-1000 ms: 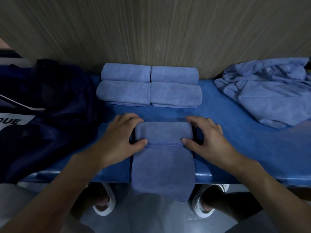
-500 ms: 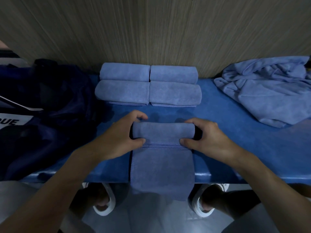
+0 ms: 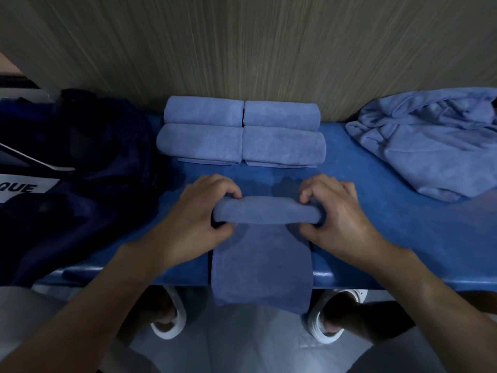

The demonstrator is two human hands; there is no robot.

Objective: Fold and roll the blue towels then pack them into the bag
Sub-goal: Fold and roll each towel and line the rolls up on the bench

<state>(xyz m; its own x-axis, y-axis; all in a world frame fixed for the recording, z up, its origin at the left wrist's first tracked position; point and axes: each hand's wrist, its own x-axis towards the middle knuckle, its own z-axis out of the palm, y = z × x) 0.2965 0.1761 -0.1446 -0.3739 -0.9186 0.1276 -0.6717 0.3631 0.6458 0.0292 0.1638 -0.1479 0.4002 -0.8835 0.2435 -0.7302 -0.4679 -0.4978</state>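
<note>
In the middle of the frame, you grip the towel (image 3: 265, 212) at both ends of its roll, likely so that it winds evenly. Its loose tail hangs over the near edge of the bench (image 3: 403, 224). Your left hand (image 3: 193, 219) and right hand (image 3: 341, 219) curl round the ends, fingers over the far side and thumbs on the near side. Four rolled towels (image 3: 240, 130) line the wall above, and the bag (image 3: 75, 168) waits at the left.

Dim, bluish light — soft shadows under the hands (image 3: 199, 216), wide-angle bending at the edges, slight blur.
</note>
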